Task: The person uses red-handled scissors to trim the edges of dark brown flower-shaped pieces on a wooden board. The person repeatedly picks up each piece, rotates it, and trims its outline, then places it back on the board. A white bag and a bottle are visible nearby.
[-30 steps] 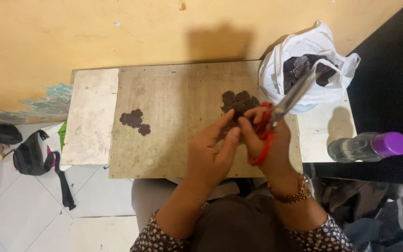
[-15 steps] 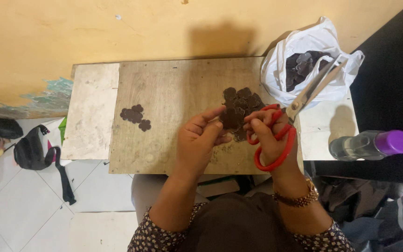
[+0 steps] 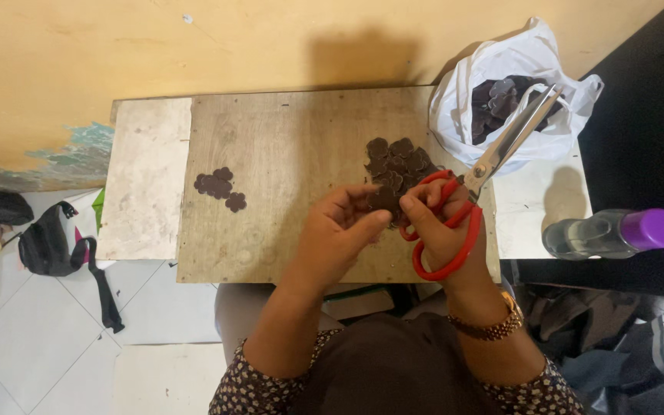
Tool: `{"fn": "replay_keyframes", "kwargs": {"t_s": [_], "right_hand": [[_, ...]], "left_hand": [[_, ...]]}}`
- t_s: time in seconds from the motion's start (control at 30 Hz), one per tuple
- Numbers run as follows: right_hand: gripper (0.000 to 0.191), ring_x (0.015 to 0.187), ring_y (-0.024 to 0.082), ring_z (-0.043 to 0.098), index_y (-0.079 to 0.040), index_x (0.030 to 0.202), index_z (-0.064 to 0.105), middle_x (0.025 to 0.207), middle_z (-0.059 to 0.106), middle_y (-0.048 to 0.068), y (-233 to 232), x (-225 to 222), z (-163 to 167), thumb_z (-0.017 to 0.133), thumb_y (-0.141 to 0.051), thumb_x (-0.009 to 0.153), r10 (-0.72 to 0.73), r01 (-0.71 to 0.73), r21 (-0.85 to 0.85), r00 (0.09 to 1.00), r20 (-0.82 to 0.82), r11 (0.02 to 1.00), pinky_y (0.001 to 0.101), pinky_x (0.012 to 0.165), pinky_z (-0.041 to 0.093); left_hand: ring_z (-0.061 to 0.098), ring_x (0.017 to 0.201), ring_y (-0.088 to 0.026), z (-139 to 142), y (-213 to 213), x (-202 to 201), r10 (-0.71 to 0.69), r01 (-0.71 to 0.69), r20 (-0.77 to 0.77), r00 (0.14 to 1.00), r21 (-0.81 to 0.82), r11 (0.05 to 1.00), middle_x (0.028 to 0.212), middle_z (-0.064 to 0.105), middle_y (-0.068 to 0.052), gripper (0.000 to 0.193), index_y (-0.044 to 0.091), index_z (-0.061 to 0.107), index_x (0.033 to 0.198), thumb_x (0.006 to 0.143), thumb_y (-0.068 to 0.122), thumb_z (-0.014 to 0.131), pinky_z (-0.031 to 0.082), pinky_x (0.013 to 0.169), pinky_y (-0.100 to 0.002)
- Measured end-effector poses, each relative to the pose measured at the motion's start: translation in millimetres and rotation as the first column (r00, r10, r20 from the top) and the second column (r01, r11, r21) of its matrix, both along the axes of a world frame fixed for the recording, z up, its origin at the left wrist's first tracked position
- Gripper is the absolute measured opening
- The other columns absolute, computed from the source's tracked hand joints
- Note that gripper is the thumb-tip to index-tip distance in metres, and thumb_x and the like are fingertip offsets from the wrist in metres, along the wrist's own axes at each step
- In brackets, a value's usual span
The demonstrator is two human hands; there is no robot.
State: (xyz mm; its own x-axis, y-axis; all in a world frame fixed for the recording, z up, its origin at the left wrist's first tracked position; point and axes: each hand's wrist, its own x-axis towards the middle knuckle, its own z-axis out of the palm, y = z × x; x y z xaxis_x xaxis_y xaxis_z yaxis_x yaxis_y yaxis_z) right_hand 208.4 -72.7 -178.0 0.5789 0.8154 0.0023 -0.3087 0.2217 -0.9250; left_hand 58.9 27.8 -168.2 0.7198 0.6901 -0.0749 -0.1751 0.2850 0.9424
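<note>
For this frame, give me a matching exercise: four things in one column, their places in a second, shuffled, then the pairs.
Things:
1. red-handled scissors
2. white plastic bag of dark pieces
3. clear bottle with purple cap
4. small cluster of dark flower-shaped cutouts

Places:
A. lying on its side at the table's right edge
B. left part of the wooden board
C. in the right hand
D. table's far right corner

Pairs: 1-C, 2-D, 3-A, 4-B

sleeves: dark floral print | right wrist: gold watch [image 3: 493, 327]
</note>
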Motion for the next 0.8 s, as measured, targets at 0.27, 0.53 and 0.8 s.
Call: {"fn": "replay_keyframes", "kwargs": {"t_s": [0.27,0.53,0.8], "right_hand": [[0.019,0.076,0.010,0.052,-0.011,0.099,0.050,0.089,0.055,0.001,-13.1,-7.4,-0.5,0.068,-0.010,0.094,0.250,-0.216,-0.202,0.955,0.159,0.955,0.0254,0.066,0.044],[0.027,0.083,0.009,0.053,-0.008,0.107,0.060,0.090,0.058,-0.002,-26.3,-33.6,3.1,0.068,-0.028,0.092,0.516,-0.428,-0.417,0.847,0.123,0.802,0.0252,0.073,0.047],[0.034,0.074,0.010,0.049,-0.006,0.104,0.057,0.082,0.054,0.000,-25.7,-31.3,0.5,0.065,-0.038,0.096,0.518,-0.387,-0.420,0.814,0.261,0.820,0.0266,0.064,0.045]], "left_hand": [[0.072,0.091,-0.013,-3.0,7.4,-2.3,0.194,-0.176,0.109,0.975,-0.155,0.972,0.102,0.075,-0.007,0.020,0.001,0.065,0.113,0.095,0.007,0.070,0.056,0.073,-0.025],[0.063,0.082,-0.007,-6.8,12.1,1.1,0.259,-0.234,0.153,0.954,-0.164,0.958,0.095,0.071,-0.002,0.019,0.003,0.067,0.110,0.093,0.006,0.076,0.047,0.069,-0.020],[0.059,0.081,-0.006,-8.9,9.6,6.1,0.279,-0.239,0.164,0.946,-0.229,0.944,0.093,0.070,-0.002,0.016,0.002,0.069,0.106,0.092,0.003,0.077,0.048,0.072,-0.020]]}}
